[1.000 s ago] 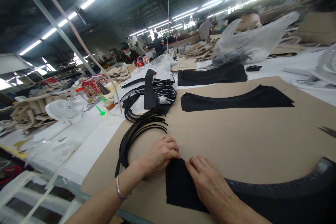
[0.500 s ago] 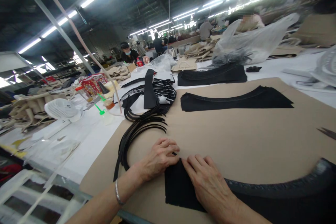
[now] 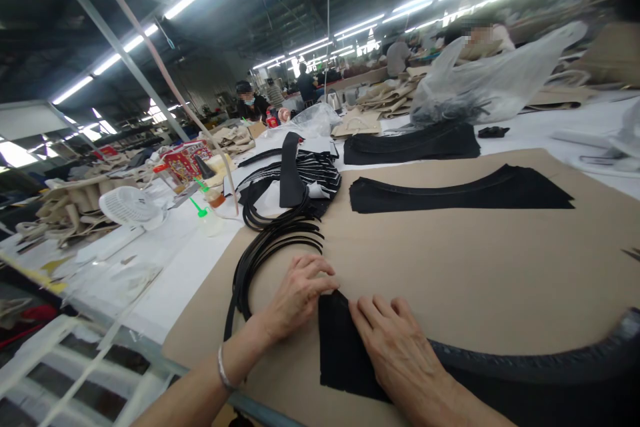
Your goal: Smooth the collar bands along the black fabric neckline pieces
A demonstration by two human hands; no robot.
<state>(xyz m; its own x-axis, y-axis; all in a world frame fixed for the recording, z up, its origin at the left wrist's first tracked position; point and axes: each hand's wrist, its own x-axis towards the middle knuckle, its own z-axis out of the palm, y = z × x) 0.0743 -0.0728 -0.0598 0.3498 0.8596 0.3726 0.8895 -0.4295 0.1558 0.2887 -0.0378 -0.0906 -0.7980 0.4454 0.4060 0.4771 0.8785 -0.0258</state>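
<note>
A long, curved black fabric piece (image 3: 510, 383) lies along the near side of the brown sheet, its inner edge gathered or creased. At its left end, my left hand (image 3: 303, 290) is closed, with thumb and fingertips pinched at the top corner. A silver bangle circles that wrist. My right hand (image 3: 395, 340) rests over the same piece, fingers bent and held together, gripping its upper edge close to the corner. Just left of my left hand, a bundle of curved black strips (image 3: 245, 267) lies on the sheet.
Two more curved black pieces (image 3: 455, 193) (image 3: 410, 145) lie farther back. A striped black stack (image 3: 320, 173), glue bottles (image 3: 201, 211) and a white fan (image 3: 131, 205) stand left. A clear plastic bag (image 3: 500, 80) sits behind. Scissor tips (image 3: 631, 253) show at right. People work in the background.
My left hand has drawn slightly back from the corner, so more of the black piece's top edge shows. My right hand stays in place on it. The view has shifted a little.
</note>
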